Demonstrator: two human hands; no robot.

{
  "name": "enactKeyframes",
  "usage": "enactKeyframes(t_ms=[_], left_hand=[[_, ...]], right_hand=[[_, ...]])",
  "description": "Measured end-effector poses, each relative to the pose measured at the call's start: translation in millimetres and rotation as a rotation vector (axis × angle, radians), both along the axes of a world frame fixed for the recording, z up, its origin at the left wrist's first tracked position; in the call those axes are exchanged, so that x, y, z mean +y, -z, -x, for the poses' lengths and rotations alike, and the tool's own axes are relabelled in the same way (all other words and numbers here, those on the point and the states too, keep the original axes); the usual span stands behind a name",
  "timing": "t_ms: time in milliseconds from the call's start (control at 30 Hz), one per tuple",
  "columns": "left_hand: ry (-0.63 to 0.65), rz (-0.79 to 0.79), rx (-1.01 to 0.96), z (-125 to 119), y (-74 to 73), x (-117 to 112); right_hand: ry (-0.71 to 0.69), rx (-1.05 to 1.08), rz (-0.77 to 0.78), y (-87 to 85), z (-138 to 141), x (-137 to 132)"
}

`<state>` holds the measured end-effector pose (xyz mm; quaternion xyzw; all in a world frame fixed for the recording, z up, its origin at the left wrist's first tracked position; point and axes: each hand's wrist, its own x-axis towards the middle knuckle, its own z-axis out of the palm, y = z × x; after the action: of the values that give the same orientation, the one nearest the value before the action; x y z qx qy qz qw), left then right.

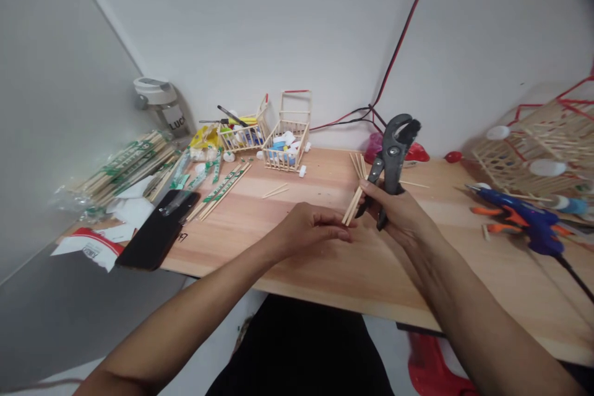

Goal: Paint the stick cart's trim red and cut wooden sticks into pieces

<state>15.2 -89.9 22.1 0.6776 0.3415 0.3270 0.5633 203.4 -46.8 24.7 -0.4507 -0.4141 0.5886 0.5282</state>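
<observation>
My right hand (394,201) is wrapped round the handles of dark grey cutting pliers (393,151), their jaws pointing up. The same hand pinches a small bundle of short wooden sticks (355,192) between thumb and fingers. My left hand (320,226) is at the lower ends of these sticks, its thumb and fingers apart. Whether its fingertips touch the sticks is hard to make out. Two thin stick pieces (275,190) lie on the wooden table (297,260) beyond my left hand.
Two little stick-built carts (288,145) stand by the wall, holding small items. Wrapped chopsticks (134,164), a black phone (155,232) and a lidded bottle (162,105) are at left. A blue glue gun (524,213) and a larger stick structure (533,142) occupy the right.
</observation>
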Motion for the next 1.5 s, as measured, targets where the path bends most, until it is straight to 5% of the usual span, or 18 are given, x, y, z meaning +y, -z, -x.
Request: enactKeyframes(t_ms=[867, 1200, 1500], left_hand=[[-0.109, -0.305, 0.214, -4, 5.0, -12], [-0.013, 0.111, -0.131, -1, 7.6, -3], [-0.175, 0.079, -0.129, -4, -1.5, 2]], right_hand=[[-0.080, -0.131, -0.043, 3.8, 1, -1], [-0.038, -0.451, -0.238, -2.8, -5, -7], [-0.077, -0.659, -0.306, -11.8, -1, -14]])
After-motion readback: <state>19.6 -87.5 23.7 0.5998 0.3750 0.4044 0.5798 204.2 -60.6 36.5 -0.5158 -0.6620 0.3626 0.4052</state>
